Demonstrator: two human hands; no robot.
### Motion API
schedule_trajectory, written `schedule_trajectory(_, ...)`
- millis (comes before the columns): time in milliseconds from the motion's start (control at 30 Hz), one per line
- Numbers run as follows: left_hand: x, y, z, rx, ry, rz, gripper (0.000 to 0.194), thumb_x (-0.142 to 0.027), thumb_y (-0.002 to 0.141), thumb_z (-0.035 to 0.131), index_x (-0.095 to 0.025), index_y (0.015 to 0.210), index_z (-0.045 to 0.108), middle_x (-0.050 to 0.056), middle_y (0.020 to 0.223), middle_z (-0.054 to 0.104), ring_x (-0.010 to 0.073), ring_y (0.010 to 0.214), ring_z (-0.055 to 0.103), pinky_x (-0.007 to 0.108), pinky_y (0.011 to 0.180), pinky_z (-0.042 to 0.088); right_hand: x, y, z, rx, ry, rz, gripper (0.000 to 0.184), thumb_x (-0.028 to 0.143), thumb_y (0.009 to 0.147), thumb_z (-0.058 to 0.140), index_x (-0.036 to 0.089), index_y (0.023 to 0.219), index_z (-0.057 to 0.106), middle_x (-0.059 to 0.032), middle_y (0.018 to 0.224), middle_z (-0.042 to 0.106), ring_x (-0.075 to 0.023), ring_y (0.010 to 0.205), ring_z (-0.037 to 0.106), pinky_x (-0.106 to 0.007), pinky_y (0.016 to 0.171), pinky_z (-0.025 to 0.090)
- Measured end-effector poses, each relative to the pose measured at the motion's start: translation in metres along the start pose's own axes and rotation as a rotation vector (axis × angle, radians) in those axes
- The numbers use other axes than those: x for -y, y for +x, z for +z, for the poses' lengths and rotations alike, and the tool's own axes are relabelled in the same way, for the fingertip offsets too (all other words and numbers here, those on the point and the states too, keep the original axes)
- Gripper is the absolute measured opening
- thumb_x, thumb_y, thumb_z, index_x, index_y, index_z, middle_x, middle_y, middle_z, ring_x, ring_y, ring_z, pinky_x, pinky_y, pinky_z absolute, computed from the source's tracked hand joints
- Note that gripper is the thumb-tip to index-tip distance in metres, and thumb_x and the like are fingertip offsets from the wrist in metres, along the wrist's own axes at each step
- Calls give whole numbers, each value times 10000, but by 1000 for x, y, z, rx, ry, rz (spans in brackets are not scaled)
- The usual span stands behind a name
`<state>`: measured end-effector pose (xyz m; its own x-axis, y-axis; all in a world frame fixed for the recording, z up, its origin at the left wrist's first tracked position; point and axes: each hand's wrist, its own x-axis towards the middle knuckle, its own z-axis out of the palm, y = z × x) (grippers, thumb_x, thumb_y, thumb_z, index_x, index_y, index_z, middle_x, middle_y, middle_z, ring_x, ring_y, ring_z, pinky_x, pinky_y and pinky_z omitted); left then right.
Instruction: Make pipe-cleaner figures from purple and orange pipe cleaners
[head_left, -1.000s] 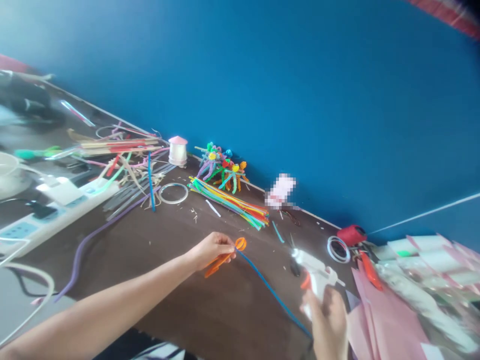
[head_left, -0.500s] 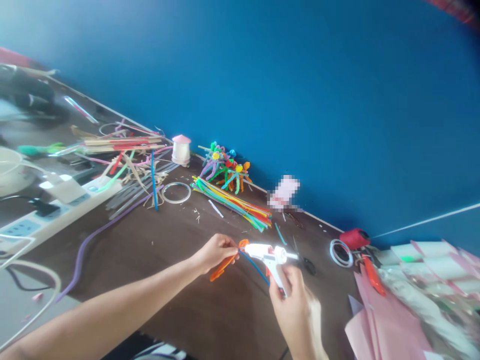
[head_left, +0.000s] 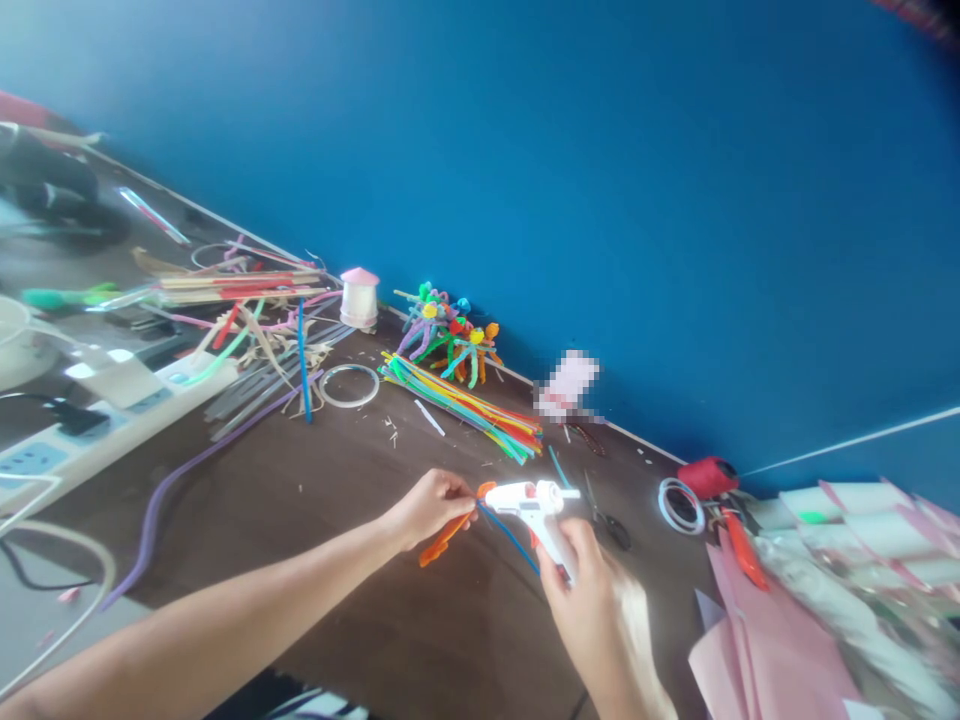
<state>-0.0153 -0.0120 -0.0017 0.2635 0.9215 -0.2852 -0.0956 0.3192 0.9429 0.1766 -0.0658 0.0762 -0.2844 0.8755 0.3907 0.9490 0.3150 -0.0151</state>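
Observation:
My left hand (head_left: 431, 508) pinches a bent orange pipe cleaner (head_left: 448, 534), whose small loop (head_left: 486, 490) sticks out past my fingers. A blue pipe cleaner (head_left: 510, 540) runs from that loop down to the right, its far end hidden behind my right hand (head_left: 581, 605). That hand grips a white hot glue gun (head_left: 531, 510) by its handle. The gun's tip is right next to the orange loop, and I cannot tell if they touch.
On the dark wooden table (head_left: 300, 520) lie a bundle of pipe cleaners (head_left: 459, 408), colourful pipe-cleaner figures (head_left: 450, 340), scissors (head_left: 606, 525), a red spool (head_left: 706, 478) and a tape ring (head_left: 681, 506). Pink paper (head_left: 757, 650) lies at right; a power strip (head_left: 112, 425) lies at left.
The glue gun has swung up from the lower right to the orange loop, with its tip turned toward it. My left hand has barely moved.

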Motion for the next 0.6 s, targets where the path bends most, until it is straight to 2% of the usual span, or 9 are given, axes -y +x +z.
schedule_trajectory(133, 1, 0, 0, 2, 18, 11, 169, -267, 643, 553, -115, 584, 599, 25, 536, 610, 112, 494, 547, 216, 519, 404, 1, -2, 1, 36, 131, 102, 128, 337, 775, 499, 212, 750, 508, 1, 566, 598, -152, 481, 573, -220, 451, 360)
schedule_trajectory(233, 3, 0, 0, -2, 38, 0, 176, -275, 647, 543, -116, 593, 598, 32, 554, 621, 117, 492, 553, 212, 499, 396, -13, -6, 3, -20, 339, 279, 190, 380, 748, 521, 197, 801, 517, -44, 675, 650, -162, 542, 604, -219, 490, 434)
schedule_trajectory(300, 5, 1, 0, -3, 33, -9, 176, -280, 645, 543, -118, 599, 592, 35, 567, 628, 118, 493, 558, 210, 495, 396, -33, -11, 7, -119, 461, 477, 265, 409, 715, 544, 179, 844, 522, -75, 753, 664, -177, 586, 619, -238, 520, 476)
schedule_trajectory(333, 6, 1, 0, -5, 25, -12, 176, -284, 642, 548, -118, 598, 589, 34, 567, 628, 118, 492, 558, 211, 495, 397, -44, -14, 10, -168, 510, 611, 313, 434, 688, 562, 169, 851, 528, -78, 754, 664, -176, 554, 615, -243, 486, 481)
schedule_trajectory(400, 7, 1, 0, -10, 10, -22, 181, -297, 632, 565, -120, 600, 583, 31, 559, 627, 119, 486, 555, 214, 495, 400, -69, -21, 18, -176, 610, 860, 391, 476, 620, 600, 151, 827, 536, -64, 676, 655, -167, 444, 585, -234, 368, 443)
schedule_trajectory(433, 7, 1, 0, -14, 5, -26, 189, -307, 627, 576, -120, 601, 583, 30, 557, 627, 120, 487, 555, 217, 499, 403, -81, -25, 22, -180, 630, 940, 411, 494, 598, 604, 145, 805, 541, -53, 638, 645, -164, 410, 573, -226, 332, 420)
schedule_trajectory(600, 4, 1, -1, -6, -40, -39, 222, -340, 623, 599, -119, 626, 589, 31, 579, 637, 128, 520, 564, 235, 544, 416, -122, -48, 40, -205, 651, 1101, 500, 530, 531, 621, 116, 805, 553, -25, 578, 610, -152, 363, 546, -232, 311, 417)
